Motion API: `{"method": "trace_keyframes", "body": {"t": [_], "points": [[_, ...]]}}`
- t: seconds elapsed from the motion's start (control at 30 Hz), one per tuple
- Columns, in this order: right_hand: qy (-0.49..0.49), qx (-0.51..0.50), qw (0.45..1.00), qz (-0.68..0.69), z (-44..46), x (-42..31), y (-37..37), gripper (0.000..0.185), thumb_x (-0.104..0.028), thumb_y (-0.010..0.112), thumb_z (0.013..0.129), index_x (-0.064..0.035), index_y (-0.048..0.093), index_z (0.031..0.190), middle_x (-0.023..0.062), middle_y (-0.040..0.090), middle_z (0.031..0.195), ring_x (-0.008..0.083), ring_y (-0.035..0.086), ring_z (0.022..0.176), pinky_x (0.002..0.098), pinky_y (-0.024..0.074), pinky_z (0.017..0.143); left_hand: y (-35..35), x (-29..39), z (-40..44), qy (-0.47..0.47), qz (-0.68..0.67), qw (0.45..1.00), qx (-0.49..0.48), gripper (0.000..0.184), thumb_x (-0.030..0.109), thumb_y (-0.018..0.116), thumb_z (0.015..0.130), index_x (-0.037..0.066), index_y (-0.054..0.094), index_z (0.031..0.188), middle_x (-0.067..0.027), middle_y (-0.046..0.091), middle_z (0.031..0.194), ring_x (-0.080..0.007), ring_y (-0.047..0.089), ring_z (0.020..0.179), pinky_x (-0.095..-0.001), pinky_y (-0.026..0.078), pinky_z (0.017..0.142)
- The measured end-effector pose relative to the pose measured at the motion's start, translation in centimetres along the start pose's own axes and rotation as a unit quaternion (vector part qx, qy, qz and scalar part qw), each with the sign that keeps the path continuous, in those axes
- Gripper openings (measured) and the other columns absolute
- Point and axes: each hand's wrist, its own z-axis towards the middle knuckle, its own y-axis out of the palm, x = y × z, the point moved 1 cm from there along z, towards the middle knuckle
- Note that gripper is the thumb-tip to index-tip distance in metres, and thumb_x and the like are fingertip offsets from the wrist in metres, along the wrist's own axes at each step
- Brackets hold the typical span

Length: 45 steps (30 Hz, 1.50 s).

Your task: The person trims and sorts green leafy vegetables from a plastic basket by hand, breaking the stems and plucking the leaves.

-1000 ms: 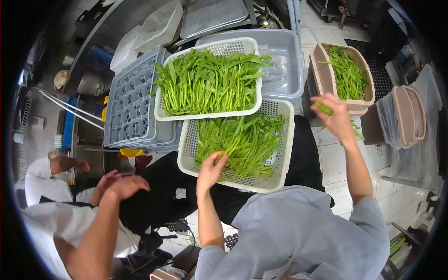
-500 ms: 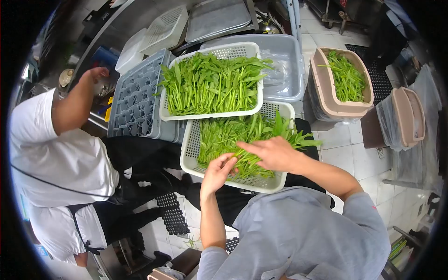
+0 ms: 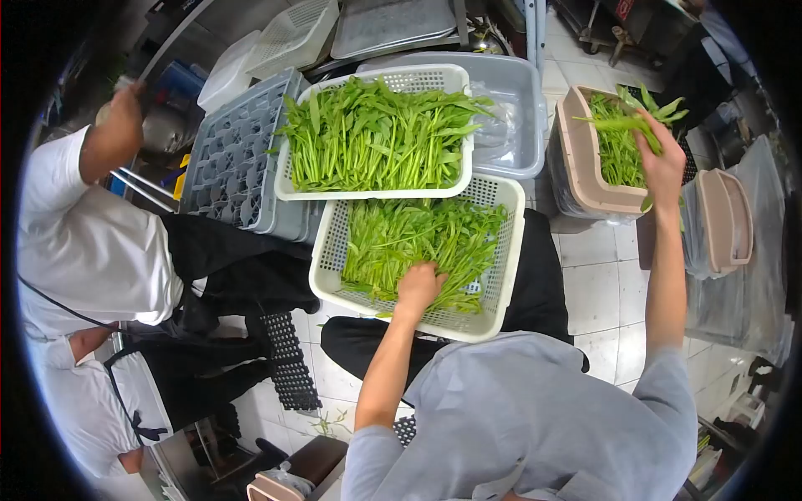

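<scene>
My right hand is closed round a bunch of water spinach, leafy tops outward, over a beige bin that holds more of the cut greens. My left hand reaches into the lower white perforated basket, its curled fingers partly hidden among the loose water spinach there. Overlapping that basket's far side is an upper white basket, where water spinach lies in a thick layer with the stems toward me.
A grey crate rack stands left of the upper basket, and a grey tub with clear plastic lies behind it. Right of me is a second beige bin with a plastic liner. Two people in white shirts stand at left.
My hands have parted from the bunch they held together. The right hand carried greens right, over the beige bin; the left lowered into the basket's greens.
</scene>
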Motion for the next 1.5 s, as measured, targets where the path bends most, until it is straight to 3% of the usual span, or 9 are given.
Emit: {"method": "trace_keyframes", "body": {"t": [0.1,0.3,0.37,0.47,0.6,0.93,1.13,1.37,1.5], "points": [[0.088,-0.071,0.992,-0.056,-2.5,4.7,1.0,0.044,-0.008,0.07,0.085,-0.0061,0.06,0.128,0.0197,0.066,0.117,0.0309,0.066,0.103,0.0339,0.0486,0.09,1.0,-0.2,0.9,-0.024,0.075,0.997,0.022,0.029,0.025,0.067,0.086,0.003,0.068,0.104,-0.0167,0.07,0.098,-0.0366,0.066,0.091,-0.0445,0.053,0.079],[0.147,-0.123,0.981,-0.037,-6.3,1.6,1.3,0.042,-0.01,0.071,0.085,-0.0055,0.062,0.126,0.0202,0.067,0.115,0.0276,0.067,0.103,0.0336,0.0488,0.092,-4.3,-1.0,-1.7,-0.023,-0.16,0.985,0.058,0.029,0.026,0.07,0.086,0.001,0.067,0.102,-0.0161,0.07,0.089,-0.0301,0.067,0.081,-0.0382,0.052,0.074],[0.126,-0.114,0.985,0.029,-6.5,-0.3,1.9,0.034,-0.012,0.073,0.083,-0.0035,0.067,0.116,0.0206,0.07,0.106,0.0319,0.069,0.099,0.0342,0.0514,0.087,-7.5,-0.3,-3.7,-0.012,-0.207,0.969,0.137,0.03,0.024,0.07,0.088,-0.001,0.067,0.104,-0.0135,0.07,0.084,-0.0218,0.065,0.074,-0.0329,0.05,0.07],[0.082,-0.121,0.985,0.087,-6.2,-3.5,3.1,0.026,-0.007,0.073,0.082,-0.0022,0.069,0.108,0.0183,0.071,0.102,0.0285,0.071,0.094,0.0322,0.0526,0.082,-10.9,-0.1,-6.2,-0.067,-0.256,0.957,0.116,0.025,0.019,0.065,0.094,-0.003,0.066,0.105,-0.0057,0.067,0.079,-0.0105,0.057,0.071,-0.0258,0.047,0.067],[0.045,-0.153,0.971,0.177,-5.6,-8.0,4.5,0.024,-0.003,0.074,0.08,-0.0012,0.07,0.104,0.0157,0.072,0.095,0.0261,0.071,0.086,0.032,0.0536,0.077,-13.6,0.6,-9.2,-0.073,-0.272,0.947,0.151,0.022,0.014,0.062,0.096,-0.006,0.064,0.107,-0.0037,0.069,0.084,-0.0079,0.058,0.073,-0.0226,0.047,0.068],[-0.092,-0.209,0.933,0.279,-6.7,-15.4,6.9,0.028,0.0,0.074,0.07,-0.006,0.072,0.097,0.0099,0.064,0.075,0.0288,0.063,0.066,0.0362,0.0505,0.06,-14.4,0.3,-12.1,-0.049,-0.27,0.948,0.159,0.02,0.014,0.059,0.097,-0.004,0.066,0.104,-0.0014,0.062,0.074,-0.0073,0.054,0.069,-0.0232,0.044,0.063],[-0.175,-0.338,0.889,0.253,-8.7,-19.2,8.4,0.042,-0.008,0.072,0.063,-0.0112,0.07,0.105,0.0059,0.063,0.082,0.0288,0.064,0.068,0.0398,0.0528,0.057,-13.8,1.1,-11.2,-0.023,-0.29,0.95,0.117,0.02,0.014,0.059,0.098,-0.004,0.066,0.103,-0.0012,0.061,0.073,-0.0071,0.053,0.068,-0.0234,0.044,0.063],[-0.243,-0.373,0.875,0.191,-11.6,-22.7,11.8,0.046,-0.007,0.072,0.062,-0.0126,0.069,0.107,0.0031,0.058,0.086,0.0248,0.065,0.071,0.0395,0.0514,0.052,-12.2,2.8,-9.4,0.004,-0.312,0.948,0.061,0.021,0.015,0.061,0.096,-0.004,0.067,0.103,-0.0024,0.062,0.071,-0.0076,0.055,0.067,-0.0242,0.046,0.063],[-0.24,-0.397,0.87,0.168,-11.8,-22.7,12.2,0.034,-0.012,0.074,0.066,-0.0112,0.068,0.099,0.0045,0.056,0.091,0.0257,0.066,0.073,0.0406,0.0524,0.054,-12.2,3.7,-8.8,0.031,-0.227,0.971,0.068,0.021,0.015,0.062,0.094,-0.003,0.067,0.103,-0.0127,0.068,0.078,-0.0201,0.064,0.068,-0.0308,0.05,0.066]]}}
